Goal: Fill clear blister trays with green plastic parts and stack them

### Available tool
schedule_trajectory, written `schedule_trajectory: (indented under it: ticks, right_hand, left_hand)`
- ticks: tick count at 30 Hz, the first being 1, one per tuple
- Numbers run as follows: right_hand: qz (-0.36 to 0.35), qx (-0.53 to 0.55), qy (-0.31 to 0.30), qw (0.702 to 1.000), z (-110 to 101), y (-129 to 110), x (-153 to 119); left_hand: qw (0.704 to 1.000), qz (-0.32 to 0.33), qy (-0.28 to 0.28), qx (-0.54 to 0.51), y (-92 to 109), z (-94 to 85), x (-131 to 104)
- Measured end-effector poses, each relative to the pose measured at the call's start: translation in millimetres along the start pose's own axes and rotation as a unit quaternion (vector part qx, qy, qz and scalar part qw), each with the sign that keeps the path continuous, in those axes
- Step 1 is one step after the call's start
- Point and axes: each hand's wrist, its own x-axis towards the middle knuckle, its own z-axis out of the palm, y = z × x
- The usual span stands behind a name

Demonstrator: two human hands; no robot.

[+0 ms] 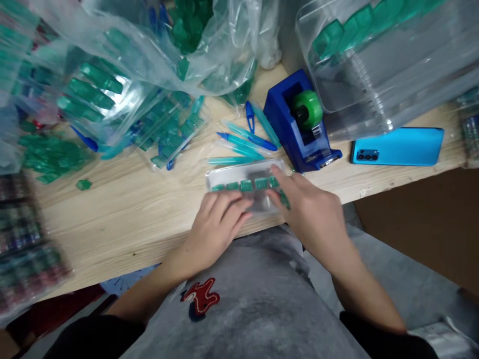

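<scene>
A shallow clear plastic tray (234,175) lies near the front edge of the wooden table, with a row of several translucent green pieces (246,185) in it. Over the tray's front left part rests my left hand (219,224), its fingers loosely stretched and nothing seen between them. At the tray's right end is my right hand (312,209). Its index finger points to the far right corner and its thumb is spread apart from it, near the rightmost green pieces. The fingers of both hands hide part of the tray's front.
Behind the tray lie loose blue and turquoise pen-shaped pieces (243,142) and a blue tape dispenser (295,119) with green tape. A blue phone (400,145) lies right, below a large clear box (337,89). Plastic bags (149,55) of green pieces fill the back left.
</scene>
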Motion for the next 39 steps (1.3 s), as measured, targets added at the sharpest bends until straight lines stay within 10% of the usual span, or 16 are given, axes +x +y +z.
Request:
schedule_trajectory:
  ticks: [7, 29, 34, 39]
  right_hand:
    - [0.122, 0.262, 0.062, 0.955, 6, 43, -45]
    - [0.178, 0.398, -0.002, 0.9, 13, 42, -69]
    - [0.184, 0.445, -0.039, 0.876, 14, 33, -69]
    - [0.164, 0.576, -0.176, 0.781, 20, 14, -60]
  left_hand:
    - [0.966, -0.05, -0.215, -0.134, -11, -13.8, -2]
    - [0.923, -0.036, -0.349, -0.159, -20, -18.7, 22]
    - [0.974, 0.046, -0.22, 0.03, -5, -7.5, 10]
    - [0.992, 0.098, -0.041, 0.073, 2, -19.6, 1]
